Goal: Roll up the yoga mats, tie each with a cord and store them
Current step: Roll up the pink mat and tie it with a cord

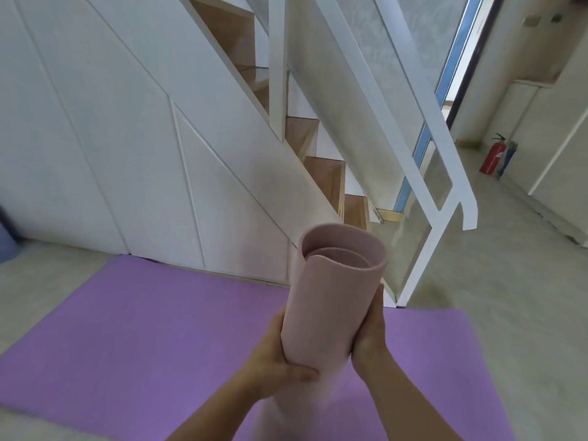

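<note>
Head view: both hands grasp a rolled pink yoga mat (331, 300) held upright, left hand (280, 358) at 9 o'clock, right hand (370, 338) at 3 o'clock. Purple yoga mat (143, 329) lies flat on the floor (509, 281) beneath.

The pink mat (331, 300), loosely rolled, is upright, its open end tipped toward one o'clock; the purple mat (143, 329) lies flat beneath.

Light: soft daylight reaches you from the window (470, 39) upper right | Shadows: faint | Blur: pink mat (331, 297) smeared at its lower end | Edges: your lens bows straight lines
</note>
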Available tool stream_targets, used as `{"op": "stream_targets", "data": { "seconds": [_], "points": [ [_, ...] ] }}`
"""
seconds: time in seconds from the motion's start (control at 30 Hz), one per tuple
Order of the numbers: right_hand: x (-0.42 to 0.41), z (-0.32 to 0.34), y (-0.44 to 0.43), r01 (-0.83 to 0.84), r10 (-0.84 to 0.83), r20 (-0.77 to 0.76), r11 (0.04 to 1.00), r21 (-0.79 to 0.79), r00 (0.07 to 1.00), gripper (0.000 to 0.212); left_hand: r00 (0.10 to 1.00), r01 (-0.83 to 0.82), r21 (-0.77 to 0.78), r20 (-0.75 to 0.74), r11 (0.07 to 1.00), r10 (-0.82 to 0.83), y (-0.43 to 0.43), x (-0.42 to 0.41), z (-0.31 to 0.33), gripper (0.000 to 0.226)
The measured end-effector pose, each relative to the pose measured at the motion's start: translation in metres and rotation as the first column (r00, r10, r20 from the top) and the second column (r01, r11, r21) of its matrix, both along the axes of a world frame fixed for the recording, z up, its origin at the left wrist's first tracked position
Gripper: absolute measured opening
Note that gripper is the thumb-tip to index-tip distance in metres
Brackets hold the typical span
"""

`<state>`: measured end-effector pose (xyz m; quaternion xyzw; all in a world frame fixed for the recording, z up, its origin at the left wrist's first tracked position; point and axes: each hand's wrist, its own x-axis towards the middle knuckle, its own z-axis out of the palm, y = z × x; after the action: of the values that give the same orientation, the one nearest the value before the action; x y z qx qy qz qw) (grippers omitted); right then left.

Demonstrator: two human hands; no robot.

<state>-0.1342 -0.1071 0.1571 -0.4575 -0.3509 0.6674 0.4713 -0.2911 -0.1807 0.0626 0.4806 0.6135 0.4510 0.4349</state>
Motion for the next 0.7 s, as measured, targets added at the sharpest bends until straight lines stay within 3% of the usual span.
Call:
{"op": "stream_targets", "data": {
  "seconds": [0.27,0.4,0.43,0.5,0.6,0.7],
  "points": [
    [-0.007,-0.02,-0.014,-0.216,0.216,0.152,0.976,-0.015,0.964,0.049,0.997,-0.046,-0.141,-0.061,0.989,0.037,-0.009,-0.03,-0.042,0.103],
    [-0.009,0.032,0.008,-0.21,0.217,-0.012,0.959,0.191,0.976,0.055,0.999,-0.021,-0.151,-0.048,0.988,0.014,-0.012,-0.031,-0.039,0.103],
    [-0.009,0.048,0.014,-0.204,0.209,0.007,0.945,0.255,0.978,0.058,0.999,-0.018,-0.145,-0.043,0.989,0.012,-0.012,-0.031,-0.038,0.103],
    [-0.012,0.067,0.022,-0.267,0.207,0.209,0.909,0.32,0.956,0.049,1.0,-0.005,-0.15,-0.022,0.989,0.002,-0.013,-0.03,-0.039,0.105],
    [-0.02,0.048,0.013,-0.402,0.201,0.5,0.853,0.333,0.842,0.039,1.0,0.005,-0.177,-0.009,0.984,-0.007,-0.019,-0.031,-0.039,0.1],
    [-0.03,0.021,0.008,-0.419,0.077,0.609,0.792,0.443,0.789,0.03,1.0,-0.001,-0.219,0.021,0.976,0.006,-0.021,-0.036,-0.042,0.085]
  ]
}}
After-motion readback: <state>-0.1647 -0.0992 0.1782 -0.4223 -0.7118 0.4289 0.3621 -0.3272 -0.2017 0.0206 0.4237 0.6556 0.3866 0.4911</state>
